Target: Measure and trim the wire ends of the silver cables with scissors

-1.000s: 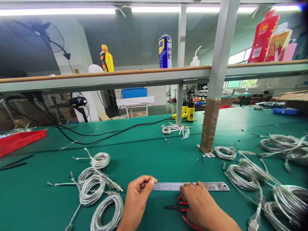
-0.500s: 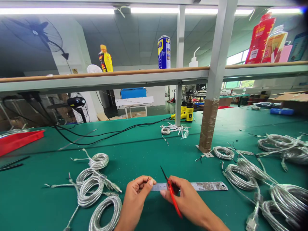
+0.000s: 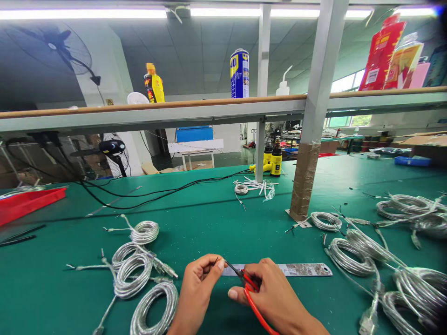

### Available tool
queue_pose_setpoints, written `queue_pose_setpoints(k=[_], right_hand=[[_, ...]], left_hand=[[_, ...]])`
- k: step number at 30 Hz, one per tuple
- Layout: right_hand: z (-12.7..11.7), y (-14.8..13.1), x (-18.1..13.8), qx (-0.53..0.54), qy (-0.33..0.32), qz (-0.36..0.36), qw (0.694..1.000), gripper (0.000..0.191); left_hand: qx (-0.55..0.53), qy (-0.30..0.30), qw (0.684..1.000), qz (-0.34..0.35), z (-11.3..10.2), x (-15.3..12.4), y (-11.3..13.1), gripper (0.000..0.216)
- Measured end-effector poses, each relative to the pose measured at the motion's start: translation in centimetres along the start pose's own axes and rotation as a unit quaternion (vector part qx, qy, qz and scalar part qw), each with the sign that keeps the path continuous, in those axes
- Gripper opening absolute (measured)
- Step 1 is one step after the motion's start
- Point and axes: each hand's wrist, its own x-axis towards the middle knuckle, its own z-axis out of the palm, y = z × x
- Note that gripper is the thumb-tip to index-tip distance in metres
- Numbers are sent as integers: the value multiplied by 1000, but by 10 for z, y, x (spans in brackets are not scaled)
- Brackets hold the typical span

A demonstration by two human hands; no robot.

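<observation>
My left hand is closed in a pinch on a thin dark wire, whose short end pokes up above the fingers. In my right hand are red-handled pliers with slim, dark, pointed jaws. Their tip lies at my left thumb and fingertip; whether it touches the wire I cannot tell. Beneath both hands a steel ruler lies flat, its left part partly covered. Left of my hands are coiled clear-jacketed silver cables, some with bared wire ends and a USB plug.
More coiled cables lie at the right. A taped shelf post stands on the green table. Behind are yellow heat guns, white scraps and black cords. A red tray sits at the left edge.
My right hand has turned the pliers: their tip has swung from pointing up above the ruler, down and left to my left fingertips. My left hand keeps its pinch almost unmoved.
</observation>
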Motion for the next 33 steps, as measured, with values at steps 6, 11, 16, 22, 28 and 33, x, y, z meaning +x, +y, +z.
queue_pose_setpoints(k=[6, 11, 16, 22, 28, 33], right_hand=[[-1, 3, 1, 9, 9, -20, 1000, 43], [-2, 5, 3, 55, -12, -42, 998, 48], [1, 7, 3, 92, -32, -37, 995, 48], [4, 8, 4, 115, -39, -34, 992, 48], [1, 3, 3, 27, -6, -28, 999, 51], [-1, -3, 4, -32, 10, -25, 999, 52]], left_hand=[[3, -7, 1000, 12, 0, -2, 0, 18], [7, -16, 1000, 10, 0, -1, 0, 20], [2, -20, 1000, 21, -1, -2, 0, 20], [-2, -23, 1000, 20, -2, -2, 0, 20], [-2, -18, 1000, 9, -2, 0, -1, 20], [-1, -16, 1000, 10, -2, 0, -3, 20]])
